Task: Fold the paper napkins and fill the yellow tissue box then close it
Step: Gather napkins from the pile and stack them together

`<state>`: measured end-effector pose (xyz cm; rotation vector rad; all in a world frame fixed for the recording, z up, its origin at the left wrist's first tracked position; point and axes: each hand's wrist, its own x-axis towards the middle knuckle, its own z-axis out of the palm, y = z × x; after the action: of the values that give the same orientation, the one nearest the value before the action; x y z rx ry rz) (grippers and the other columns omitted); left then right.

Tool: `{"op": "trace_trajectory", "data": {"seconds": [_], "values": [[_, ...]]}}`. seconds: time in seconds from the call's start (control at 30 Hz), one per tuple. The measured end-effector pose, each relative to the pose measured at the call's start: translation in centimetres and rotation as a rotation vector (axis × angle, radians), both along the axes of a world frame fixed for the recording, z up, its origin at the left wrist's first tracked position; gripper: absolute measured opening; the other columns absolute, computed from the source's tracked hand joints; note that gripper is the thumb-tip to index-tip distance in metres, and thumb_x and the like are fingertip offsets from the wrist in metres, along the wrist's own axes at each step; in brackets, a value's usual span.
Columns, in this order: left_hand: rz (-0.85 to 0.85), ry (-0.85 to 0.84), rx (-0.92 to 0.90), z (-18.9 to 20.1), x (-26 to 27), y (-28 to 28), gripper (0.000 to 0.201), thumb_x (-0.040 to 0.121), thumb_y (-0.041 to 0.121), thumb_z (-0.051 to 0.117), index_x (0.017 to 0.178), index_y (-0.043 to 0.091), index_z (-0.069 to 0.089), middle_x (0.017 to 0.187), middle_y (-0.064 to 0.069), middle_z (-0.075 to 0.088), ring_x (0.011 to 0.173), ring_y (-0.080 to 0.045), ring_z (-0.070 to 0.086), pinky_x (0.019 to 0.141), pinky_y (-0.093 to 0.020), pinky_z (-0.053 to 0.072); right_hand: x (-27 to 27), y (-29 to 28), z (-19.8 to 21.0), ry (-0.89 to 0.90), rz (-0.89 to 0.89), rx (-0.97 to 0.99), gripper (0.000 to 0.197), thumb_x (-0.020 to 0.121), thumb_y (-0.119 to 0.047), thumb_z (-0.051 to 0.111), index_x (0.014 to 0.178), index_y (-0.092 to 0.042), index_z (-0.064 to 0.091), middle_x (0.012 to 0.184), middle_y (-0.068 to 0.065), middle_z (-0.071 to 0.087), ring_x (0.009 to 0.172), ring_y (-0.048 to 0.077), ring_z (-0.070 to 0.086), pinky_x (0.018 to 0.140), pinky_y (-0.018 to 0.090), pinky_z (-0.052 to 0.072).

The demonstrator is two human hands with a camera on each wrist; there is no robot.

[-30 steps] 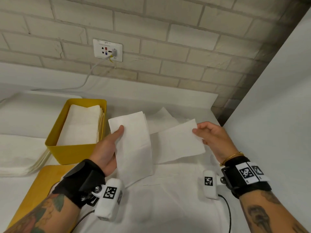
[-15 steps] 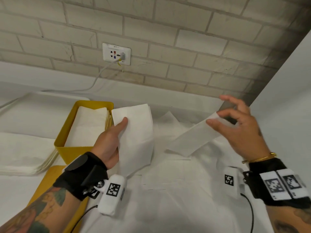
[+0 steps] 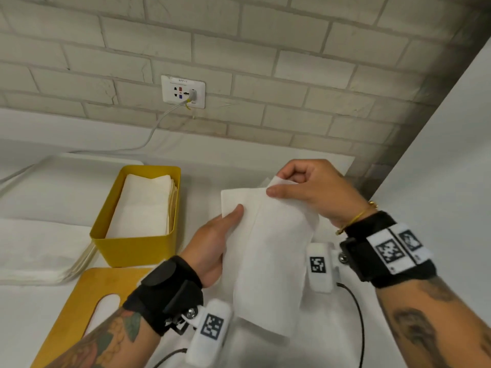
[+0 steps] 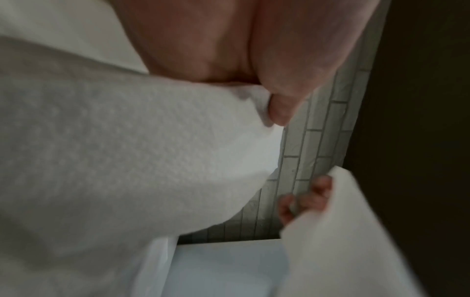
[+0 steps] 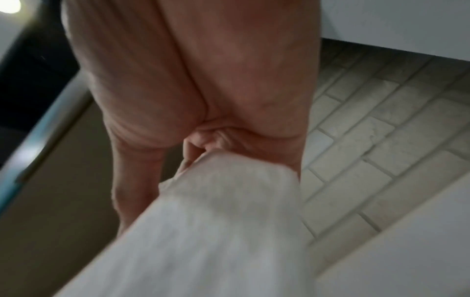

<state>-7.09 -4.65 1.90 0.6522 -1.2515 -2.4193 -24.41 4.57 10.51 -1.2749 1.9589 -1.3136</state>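
left hand (image 3: 212, 243): thumb lying flat on the front of a folded napkin (image 3: 268, 251), fingers tucked behind it, so it's got the left edge gripped, held up over the tabletop (image 3: 39, 309). In the left wrist view the napkin (image 4: 114, 160) fills most of the shot, so you only see the palm and a thumb tip (image 4: 279, 112).

right hand (image 3: 316, 189): pinching the top right corner of that same napkin between thumb and curled fingers. The right wrist view is blurry, just palm and white paper (image 5: 203, 231).

yellow tissue box (image 3: 132, 248): open, sitting left of the hands and a bit further back, well apart from the held napkin. Already has a stack of folded napkins (image 3: 143, 205) inside, standing on edge toward the right wall.

lid (image 3: 74, 312): yellow, flat on the tabletop right in front of the box, with an oval slot (image 3: 102, 310) in it. The left forearm covers its right side.

napkin pile (image 3: 39, 251): unfolded ones stacked on the far left, just beside the box.

loose sheets (image 3: 265, 349): more white paper lying under the hands, mostly hidden by the held napkin.

wall stuff: pale brick wall (image 3: 265, 62) with a socket plate (image 3: 183, 91), grey cable (image 3: 159, 120) plugged in and trailing off left.

right side: a plain white panel (image 3: 438, 155) closes in the corner.
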Motion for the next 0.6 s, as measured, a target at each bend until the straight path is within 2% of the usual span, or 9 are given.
{"op": "trace_trajectory", "data": {"seconds": [0.13,0.23,0.3,0.4,0.43,0.5,0.6], "values": [[-0.058,0.035,0.033,-1.0,0.8,0.6,0.039,0.103,0.030,0.051,0.133,0.008,0.060,0.125,-0.014,0.071,0.115,-0.030,0.069,0.094,-0.040,0.057,-0.5,-1.1,-2.7,0.033,-0.074,0.094,0.020,0.070,-0.024,0.092,0.077,-0.021,0.073,0.089,0.013,0.077,0.082,0.030,0.074,0.088,0.052,0.059],[-0.074,0.043,-0.024,-2.2,1.3,0.3,0.045,0.090,0.014,0.070,0.132,0.004,0.060,0.124,-0.017,0.071,0.113,-0.034,0.069,0.090,-0.041,0.060,-0.5,-1.1,-3.7,-0.038,-0.083,0.115,0.022,0.073,-0.020,0.090,0.087,-0.014,0.073,0.086,0.010,0.077,0.076,0.024,0.072,0.086,0.046,0.059],[-0.060,0.031,-0.054,-2.6,1.6,0.1,0.044,0.086,0.010,0.075,0.127,0.004,0.063,0.121,-0.018,0.072,0.110,-0.034,0.070,0.089,-0.041,0.060,-0.7,-0.7,-4.4,-0.141,-0.099,0.123,0.036,0.071,-0.023,0.091,0.099,-0.015,0.070,0.085,0.005,0.076,0.078,0.021,0.072,0.083,0.042,0.057],[-0.053,0.016,-0.088,-2.9,2.0,-0.3,0.042,0.082,0.011,0.071,0.123,0.005,0.065,0.118,-0.016,0.074,0.108,-0.033,0.071,0.088,-0.040,0.060,-0.9,-0.2,-5.6,-0.268,-0.082,0.162,0.058,0.059,-0.038,0.094,0.109,-0.023,0.070,0.098,0.008,0.078,0.092,0.026,0.075,0.090,0.042,0.058],[-0.061,0.012,-0.099,-3.0,2.0,-0.4,0.042,0.082,0.011,0.070,0.123,0.005,0.066,0.118,-0.015,0.074,0.108,-0.033,0.072,0.088,-0.040,0.060,-0.9,-0.2,-6.0,-0.280,-0.071,0.174,0.057,0.057,-0.040,0.095,0.107,-0.023,0.073,0.101,0.010,0.078,0.095,0.028,0.075,0.092,0.043,0.057],[-0.088,0.000,-0.120,-3.1,2.1,-0.5,0.042,0.082,0.012,0.070,0.123,0.007,0.066,0.117,-0.014,0.074,0.107,-0.032,0.072,0.088,-0.040,0.060,-0.6,-0.2,-6.2,-0.287,-0.038,0.173,0.041,0.066,-0.032,0.092,0.100,-0.017,0.077,0.101,0.011,0.078,0.096,0.030,0.075,0.092,0.043,0.058],[-0.122,-0.005,-0.149,-3.1,1.8,-0.4,0.040,0.082,0.012,0.070,0.121,0.007,0.067,0.116,-0.012,0.075,0.105,-0.031,0.073,0.084,-0.037,0.060,-0.6,-0.2,-5.9,-0.302,-0.022,0.150,0.016,0.077,-0.016,0.084,0.089,-0.008,0.079,0.091,0.009,0.078,0.082,0.024,0.074,0.078,0.034,0.059]]}}
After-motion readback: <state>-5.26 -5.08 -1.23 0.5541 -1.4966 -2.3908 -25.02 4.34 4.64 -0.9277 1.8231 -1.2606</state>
